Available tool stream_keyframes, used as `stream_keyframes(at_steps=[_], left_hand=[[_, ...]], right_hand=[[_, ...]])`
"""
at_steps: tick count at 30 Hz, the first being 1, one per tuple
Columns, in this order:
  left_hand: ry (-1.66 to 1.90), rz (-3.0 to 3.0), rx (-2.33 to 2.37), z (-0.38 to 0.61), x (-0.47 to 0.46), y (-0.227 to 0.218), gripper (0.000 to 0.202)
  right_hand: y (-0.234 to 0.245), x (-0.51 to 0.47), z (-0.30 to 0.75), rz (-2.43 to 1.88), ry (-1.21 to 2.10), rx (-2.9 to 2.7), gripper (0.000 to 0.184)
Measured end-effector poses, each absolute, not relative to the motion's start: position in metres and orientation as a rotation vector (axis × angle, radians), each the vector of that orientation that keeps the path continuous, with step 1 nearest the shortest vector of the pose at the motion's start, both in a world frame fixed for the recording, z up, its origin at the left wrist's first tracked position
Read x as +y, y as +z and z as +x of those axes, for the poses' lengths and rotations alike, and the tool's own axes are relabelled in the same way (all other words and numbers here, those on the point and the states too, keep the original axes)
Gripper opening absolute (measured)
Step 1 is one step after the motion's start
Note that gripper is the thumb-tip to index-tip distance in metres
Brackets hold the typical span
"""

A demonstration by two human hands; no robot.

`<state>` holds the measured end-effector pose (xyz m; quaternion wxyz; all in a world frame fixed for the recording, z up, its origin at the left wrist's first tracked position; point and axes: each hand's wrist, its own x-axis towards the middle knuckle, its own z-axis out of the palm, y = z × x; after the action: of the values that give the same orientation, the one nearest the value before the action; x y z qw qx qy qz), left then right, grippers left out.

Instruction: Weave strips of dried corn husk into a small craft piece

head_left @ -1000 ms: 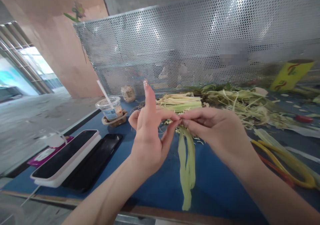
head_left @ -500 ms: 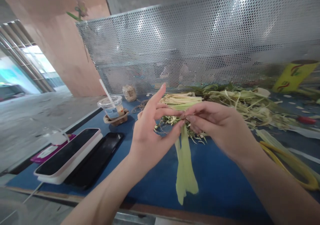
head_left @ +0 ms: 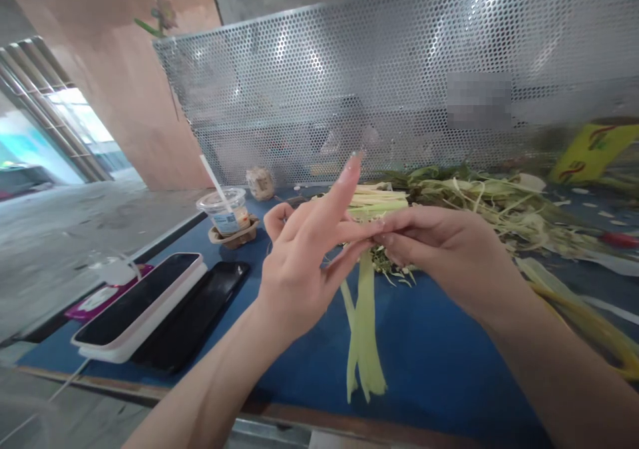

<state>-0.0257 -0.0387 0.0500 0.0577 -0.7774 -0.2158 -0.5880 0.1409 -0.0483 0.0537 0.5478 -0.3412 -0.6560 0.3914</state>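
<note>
My left hand [head_left: 304,263] pinches the upper end of a pale green husk strip [head_left: 367,329] between thumb and a finger, with its index finger raised. Fingertips of my right hand [head_left: 439,249] are closed at the same spot, touching the left fingertips. From there the strip hangs down in split, narrow tails over the blue tabletop [head_left: 429,362]. What exactly lies between the fingertips is hidden. Just behind the hands are a bundle of pale strips [head_left: 382,196] and a small heap of green and white clippings [head_left: 392,266], partly covered by the hands.
Loose husks [head_left: 479,203] pile up at the back right, near a yellow printed container [head_left: 594,149]. A plastic cup with a straw [head_left: 224,213], a white-cased phone [head_left: 140,302] and a black phone-like slab [head_left: 194,316] lie left. A perforated metal panel [head_left: 309,96] closes the back.
My left hand has turned, its raised index finger swinging right. The strip's tails have swung slightly left and narrowed. My fingertips stay together.
</note>
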Motion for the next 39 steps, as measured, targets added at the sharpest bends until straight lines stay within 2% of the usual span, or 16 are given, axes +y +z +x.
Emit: stream_keyframes(at_steps=[4,8,11,19,27,35,39], left_hand=[[-1.604,-2.380,-0.489,-0.032,-0.036,0.055,0.082],[-1.512,-2.315,-0.471,-0.036,-0.040,0.060,0.079],[-1.460,-2.294,-0.502,-0.037,-0.042,0.059,0.085],[-1.868,-2.531,-0.619,-0.027,-0.039,0.050,0.081],[-2.009,-2.838,-1.073,-0.025,-0.042,0.055,0.061],[-2.099,-3.103,-1.366,-0.026,-0.045,0.062,0.052],[-2.223,-3.155,-1.408,-0.025,-0.045,0.060,0.034]], right_hand=[[0.054,-0.048,0.144,-0.846,0.948,-1.599,0.006],[0.053,-0.047,0.144,-0.864,0.928,-1.624,0.006],[0.052,-0.047,0.144,-0.863,0.914,-1.618,0.009],[0.051,-0.047,0.144,-0.805,0.971,-1.581,0.006],[0.054,-0.050,0.142,-0.772,0.812,-1.631,0.003],[0.053,-0.052,0.143,-0.725,0.864,-1.687,0.004],[0.051,-0.050,0.142,-0.740,0.854,-1.705,0.008]])
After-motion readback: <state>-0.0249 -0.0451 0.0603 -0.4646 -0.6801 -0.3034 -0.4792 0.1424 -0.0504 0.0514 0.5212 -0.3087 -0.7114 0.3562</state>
